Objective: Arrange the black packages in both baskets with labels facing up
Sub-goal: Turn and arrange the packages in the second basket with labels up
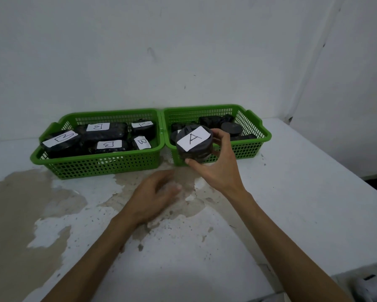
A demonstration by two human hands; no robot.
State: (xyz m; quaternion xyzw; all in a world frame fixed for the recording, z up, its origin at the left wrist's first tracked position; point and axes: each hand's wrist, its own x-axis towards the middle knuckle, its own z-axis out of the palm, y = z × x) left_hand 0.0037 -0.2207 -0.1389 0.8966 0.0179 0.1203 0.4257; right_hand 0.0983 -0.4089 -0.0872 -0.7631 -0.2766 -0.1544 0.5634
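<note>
Two green baskets side by side at mid-frame on a worn white table (292, 192), touching at their inner rims, against a white wall. Left basket (96, 164): five black packages, each with a white label up, marked B. Right basket (244, 149): several black packages, round and blocky, labels not visible on those at the back. Right hand (218, 168) at centre frame, clasped around a round package (194, 147), thumb on its near edge, fingers on its far right side. Package held above the right basket's near left corner, slightly tilted, white label (193, 138) marked A facing up. Left hand (154, 197) lower centre, blurred, loosely spread and empty, just over the stained tabletop in front of the baskets.
</note>
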